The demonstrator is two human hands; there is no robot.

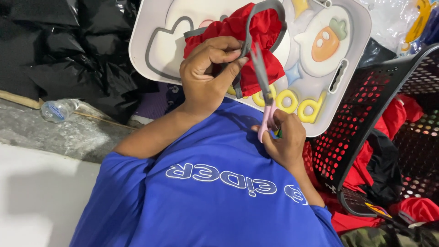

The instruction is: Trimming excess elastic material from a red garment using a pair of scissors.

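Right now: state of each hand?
Left hand: closed, pinching the red garment at its grey trim.
Right hand: closed on pink-handled scissors.

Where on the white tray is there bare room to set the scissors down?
Bare room on the white tray: its left part, left of the red garment, and the right edge by the handle slot. The middle is crowded by the left hand, the scissors and the right hand.

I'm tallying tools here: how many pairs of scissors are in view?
1. The pink-handled scissors are in the right hand, blades up beside the red garment that the left hand pinches. Others could be hidden in the black basket.
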